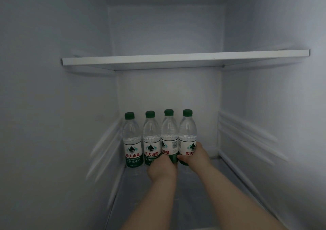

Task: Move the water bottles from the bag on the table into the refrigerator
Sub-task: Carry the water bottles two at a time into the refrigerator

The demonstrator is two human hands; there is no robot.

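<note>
Left hand (163, 168): you grip the third bottle (169, 132) low on its label, fingers wrapped round it.
Right hand (195, 156): you clasp the fourth bottle (187, 132), touching the one in your left.
Neighbours: first bottle (132, 138) and second bottle (150, 138) stand upright just left of your left hand, on the refrigerator shelf (134, 194).
Handling: the bottles look full, so probably weighty, with thin walls that give and slick film. Hold the label band, not the cap.

The four water bottles (133, 138) are clear, each with a dark green cap (129, 115). Their labels (132, 152) are white above, with red characters and a dark green triangle emblem, and green below with pale print. The third bottle (169, 132) shows a black barcode (174, 144) on white. The refrigerator walls (53, 97) and shelf (176, 58) look white, the greyish-blue cast perhaps only dim light.
</note>
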